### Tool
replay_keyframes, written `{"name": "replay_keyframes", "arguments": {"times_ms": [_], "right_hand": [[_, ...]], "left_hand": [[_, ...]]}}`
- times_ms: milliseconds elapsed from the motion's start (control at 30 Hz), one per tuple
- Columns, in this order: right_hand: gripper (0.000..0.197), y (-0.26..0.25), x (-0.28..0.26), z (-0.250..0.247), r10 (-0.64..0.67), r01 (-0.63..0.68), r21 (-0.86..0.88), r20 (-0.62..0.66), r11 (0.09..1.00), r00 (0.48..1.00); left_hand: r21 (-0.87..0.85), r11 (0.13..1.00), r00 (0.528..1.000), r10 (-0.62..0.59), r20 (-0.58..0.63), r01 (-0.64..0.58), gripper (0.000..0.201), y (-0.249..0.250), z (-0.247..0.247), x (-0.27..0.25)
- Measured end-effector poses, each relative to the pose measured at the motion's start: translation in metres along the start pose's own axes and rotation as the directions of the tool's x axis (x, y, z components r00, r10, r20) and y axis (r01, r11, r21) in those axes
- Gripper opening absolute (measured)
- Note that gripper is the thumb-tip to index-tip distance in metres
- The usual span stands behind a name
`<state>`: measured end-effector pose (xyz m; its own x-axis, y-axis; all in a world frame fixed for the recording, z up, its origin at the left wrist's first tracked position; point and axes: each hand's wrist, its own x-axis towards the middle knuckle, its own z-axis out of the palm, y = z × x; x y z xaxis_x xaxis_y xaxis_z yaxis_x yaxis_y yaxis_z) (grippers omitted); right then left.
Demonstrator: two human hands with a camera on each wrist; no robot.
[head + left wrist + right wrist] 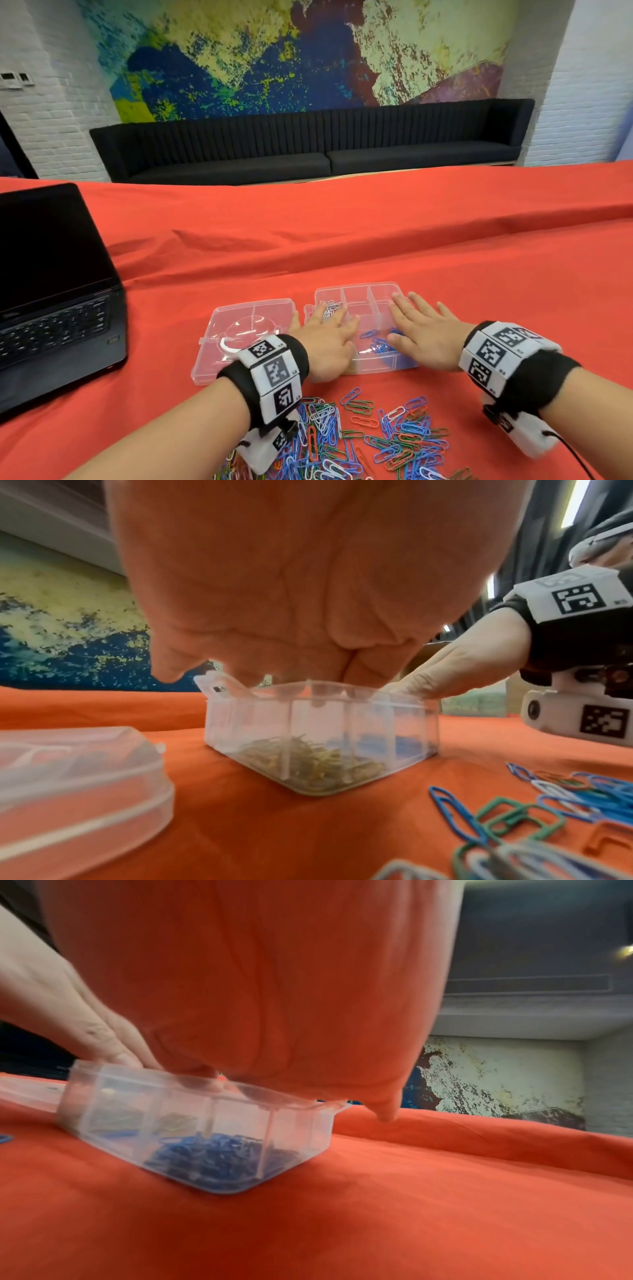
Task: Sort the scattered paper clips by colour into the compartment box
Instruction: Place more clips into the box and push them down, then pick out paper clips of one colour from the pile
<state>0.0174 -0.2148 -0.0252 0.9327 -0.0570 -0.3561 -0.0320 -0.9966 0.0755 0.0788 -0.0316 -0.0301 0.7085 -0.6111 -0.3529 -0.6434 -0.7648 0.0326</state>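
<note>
A clear compartment box (359,287) stands open on the red cloth, its lid (246,322) lying flat beside it on the left. White clips (330,308) lie in a far left compartment and blue clips (376,342) in a near one. My left hand (329,335) lies flat over the box's left half, fingers straight. Over the right half my right hand (421,329) lies flat with spread fingers. Neither hand holds a clip. The scattered paper clips (359,442) of mixed colours are heaped nearer me. From the right wrist, the blue clips (209,1153) show through the box wall (298,1131).
An open black laptop (51,291) sits at the left of the table. The red cloth (376,233) stretches bare behind the box, with folds. A black sofa (308,144) stands against the far wall. Loose clips (548,804) lie near my left wrist.
</note>
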Motion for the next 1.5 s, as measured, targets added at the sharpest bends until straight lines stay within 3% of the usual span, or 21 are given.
{"name": "replay_keyframes", "arguments": {"times_ms": [100,167,233,300,367,500,767,867,967,1133,1167,1233,1333,1367,1433,1500], "right_hand": [[0.064,-0.001,0.002,-0.001,0.008,-0.008,0.009,0.000,1.000,1.000],[0.063,0.000,0.001,-0.003,-0.031,0.032,0.022,-0.065,0.999,0.997],[0.057,-0.001,-0.001,-0.006,-0.144,0.148,0.006,-0.210,0.989,0.967],[0.066,-0.008,-0.004,-0.011,-0.279,0.286,-0.012,-0.262,0.958,0.924],[0.062,-0.017,-0.003,-0.012,-0.348,0.348,-0.035,-0.195,0.937,0.917],[0.043,-0.026,0.003,-0.015,-0.340,0.322,-0.167,-0.087,0.932,0.937],[0.049,-0.008,0.008,-0.012,-0.275,0.266,-0.228,-0.010,0.937,0.961],[0.051,-0.006,0.006,-0.013,-0.278,0.276,-0.039,-0.082,0.960,0.957],[0.046,0.002,-0.005,-0.014,-0.254,0.282,0.088,-0.242,0.956,0.936],[0.029,0.025,-0.036,-0.005,-0.181,0.361,0.247,-0.542,0.899,0.821],[0.026,0.027,-0.045,-0.003,-0.176,0.364,0.266,-0.537,0.892,0.825],[0.022,0.026,-0.061,0.003,-0.212,0.332,0.258,-0.402,0.907,0.891],[0.027,0.020,-0.071,0.021,-0.305,0.353,0.230,-0.220,0.907,0.927],[0.031,0.016,-0.071,0.027,-0.327,0.367,0.236,-0.194,0.900,0.925],[0.035,0.011,-0.071,0.035,-0.355,0.386,0.200,-0.173,0.900,0.919],[0.032,0.011,-0.075,0.039,-0.325,0.356,0.194,-0.175,0.914,0.929]], "left_hand": [[0.003,1.000,1.000,-0.015,0.027,0.015,0.055,0.003,-0.005,-0.001],[-0.028,0.999,0.999,-0.016,0.042,0.017,0.055,0.005,-0.008,-0.004],[-0.050,0.999,0.998,-0.005,0.056,0.007,0.055,0.005,-0.012,-0.007],[-0.049,0.999,0.998,0.012,0.069,-0.008,0.055,0.005,-0.013,-0.008],[-0.097,0.995,0.998,0.012,0.059,-0.006,0.058,0.005,-0.011,-0.007],[-0.187,0.982,0.999,-0.009,0.032,0.015,0.064,0.000,-0.007,-0.003],[-0.216,0.976,1.000,-0.020,-0.016,0.016,0.055,0.001,-0.008,0.003],[-0.159,0.985,0.991,-0.079,-0.108,0.061,0.050,0.007,-0.014,0.003],[-0.147,0.985,0.987,-0.105,-0.125,0.086,0.046,0.012,-0.019,0.005],[-0.163,0.984,0.989,-0.088,-0.117,0.069,0.046,0.010,-0.015,0.002],[-0.175,0.983,0.990,-0.079,-0.118,0.058,0.048,0.011,-0.013,0.000],[-0.197,0.980,0.977,-0.051,-0.208,0.010,0.049,0.012,-0.011,-0.007],[-0.195,0.953,0.867,0.109,-0.486,-0.230,0.030,0.021,-0.005,-0.024],[-0.174,0.930,0.841,0.199,-0.504,-0.324,0.021,0.026,-0.001,-0.030],[-0.115,0.899,0.851,0.350,-0.391,-0.422,0.015,0.036,0.009,-0.040],[-0.053,0.908,0.890,0.393,-0.230,-0.415,0.021,0.044,0.017,-0.044]]}}
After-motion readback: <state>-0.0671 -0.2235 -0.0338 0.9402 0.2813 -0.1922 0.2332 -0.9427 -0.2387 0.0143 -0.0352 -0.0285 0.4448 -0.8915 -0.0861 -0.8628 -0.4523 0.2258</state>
